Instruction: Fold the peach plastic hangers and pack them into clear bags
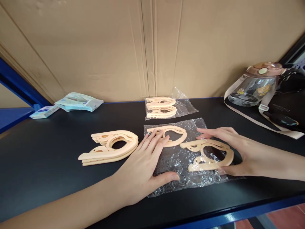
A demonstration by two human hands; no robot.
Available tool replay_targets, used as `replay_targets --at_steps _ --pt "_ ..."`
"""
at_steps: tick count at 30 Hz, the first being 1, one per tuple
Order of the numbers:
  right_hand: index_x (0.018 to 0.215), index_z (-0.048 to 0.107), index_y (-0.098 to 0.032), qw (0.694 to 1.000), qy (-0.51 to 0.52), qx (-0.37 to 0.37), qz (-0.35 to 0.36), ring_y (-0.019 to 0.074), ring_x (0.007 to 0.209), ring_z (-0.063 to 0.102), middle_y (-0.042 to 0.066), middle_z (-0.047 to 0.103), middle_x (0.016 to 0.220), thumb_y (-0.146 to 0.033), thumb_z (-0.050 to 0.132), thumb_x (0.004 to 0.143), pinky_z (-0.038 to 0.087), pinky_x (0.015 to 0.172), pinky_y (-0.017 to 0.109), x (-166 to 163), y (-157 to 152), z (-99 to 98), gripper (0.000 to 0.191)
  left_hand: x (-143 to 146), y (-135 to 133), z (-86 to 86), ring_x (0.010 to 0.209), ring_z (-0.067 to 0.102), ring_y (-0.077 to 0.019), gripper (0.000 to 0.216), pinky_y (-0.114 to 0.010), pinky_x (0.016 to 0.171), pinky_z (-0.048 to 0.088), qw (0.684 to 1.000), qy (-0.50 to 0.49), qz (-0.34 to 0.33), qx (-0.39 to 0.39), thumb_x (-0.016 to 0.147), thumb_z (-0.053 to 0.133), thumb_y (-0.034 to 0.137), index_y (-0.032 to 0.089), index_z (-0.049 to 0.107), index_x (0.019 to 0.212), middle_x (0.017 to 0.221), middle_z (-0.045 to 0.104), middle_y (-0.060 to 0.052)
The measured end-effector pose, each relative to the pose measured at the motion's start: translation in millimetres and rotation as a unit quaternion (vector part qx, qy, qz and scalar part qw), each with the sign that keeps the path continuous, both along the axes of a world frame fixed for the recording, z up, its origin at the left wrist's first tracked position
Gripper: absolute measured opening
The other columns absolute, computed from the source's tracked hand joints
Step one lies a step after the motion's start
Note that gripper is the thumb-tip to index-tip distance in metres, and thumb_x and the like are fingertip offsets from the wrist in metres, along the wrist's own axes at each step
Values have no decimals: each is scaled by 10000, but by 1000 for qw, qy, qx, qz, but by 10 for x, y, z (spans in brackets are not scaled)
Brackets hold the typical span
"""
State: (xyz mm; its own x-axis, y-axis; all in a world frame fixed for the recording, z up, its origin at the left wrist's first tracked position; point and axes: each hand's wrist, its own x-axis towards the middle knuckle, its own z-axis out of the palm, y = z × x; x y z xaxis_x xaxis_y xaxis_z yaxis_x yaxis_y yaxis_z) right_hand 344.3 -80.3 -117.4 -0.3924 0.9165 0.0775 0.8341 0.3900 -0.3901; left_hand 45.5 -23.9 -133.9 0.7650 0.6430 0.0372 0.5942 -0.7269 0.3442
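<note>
Beige hanger [203, 166] lies within the curved right hand [245, 155], left hand [143, 171] splayed

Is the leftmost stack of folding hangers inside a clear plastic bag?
No, the stack of folding hangers lies uncovered on the black tabletop.

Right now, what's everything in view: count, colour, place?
Loose stack of curved pieces: one, peach, left
Front bag: one, clear, centre
Curved pieces at front bag: two visible, peach, by the hands
Back bag: one, clear, rear centre, holding peach pieces
Soft packs: two, light blue, left rear
Bottle: one, clear, brownish lid, right rear
Strap: one, beige, beside bottle
Dark items: count unclear, black, far right
Tabletop: one, black, beneath
Frame: blue, left and front
Cardboard: brown, behind
Floor: reddish, lower right
Left hand: one, bare, over front bag
Right hand: one, bare, around right piece
</note>
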Motion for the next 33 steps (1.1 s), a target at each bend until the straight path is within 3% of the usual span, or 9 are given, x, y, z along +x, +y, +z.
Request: replay_targets --at_steps 6,12,19,23,28,33 --pt "1432 330 -430 999 17 21 -39 325 1249 482 42 536 1358 -488 736 706 489 963 509 1 -40 -94 834 7 -9 28 1463 100 -346 866 -579 1153 217 1000 12 7 -20 845 389 746 179 279 1490 1584 198 -128" --pt "1415 362 -449 998 -10 34 -42 304 1146 562 31 640 1208 -465 680 775 496 939 476 229 -68 -56 715 21 -4 43 1468 47 -338 955 -570 1174 159 998 35 8 -42 798 428 780 171 231 1507 1601 117 -121" --pt "1409 389 -378 998 -19 55 -29 252 981 598 24 661 1050 -505 697 755 479 877 429 -90 -72 -115 734 13 -13 20 1469 43 -336 959 -576 1170 164 999 42 7 -24 805 423 776 166 207 1512 1600 117 -125" --pt "1377 424 -358 995 -22 98 -17 236 909 612 1 676 929 -505 692 775 418 926 456 -111 -68 -124 675 6 -13 2 1470 47 -336 941 -581 1169 147 999 39 5 -15 817 396 777 164 221 1508 1601 104 -130" --pt "1360 439 -382 995 40 83 -47 237 987 611 -9 699 960 -457 641 836 461 878 402 -43 -77 -191 566 12 -10 0 1474 28 -317 964 -560 1179 132 998 53 2 -19 808 418 777 165 193 1518 1607 74 -112" --pt "1339 473 -346 993 78 77 -36 212 929 638 -10 709 903 -437 636 846 464 870 382 -178 -12 -220 528 13 5 -11 1473 35 -319 970 -559 1181 127 999 51 0 -17 809 414 776 156 187 1521 1604 88 -118"
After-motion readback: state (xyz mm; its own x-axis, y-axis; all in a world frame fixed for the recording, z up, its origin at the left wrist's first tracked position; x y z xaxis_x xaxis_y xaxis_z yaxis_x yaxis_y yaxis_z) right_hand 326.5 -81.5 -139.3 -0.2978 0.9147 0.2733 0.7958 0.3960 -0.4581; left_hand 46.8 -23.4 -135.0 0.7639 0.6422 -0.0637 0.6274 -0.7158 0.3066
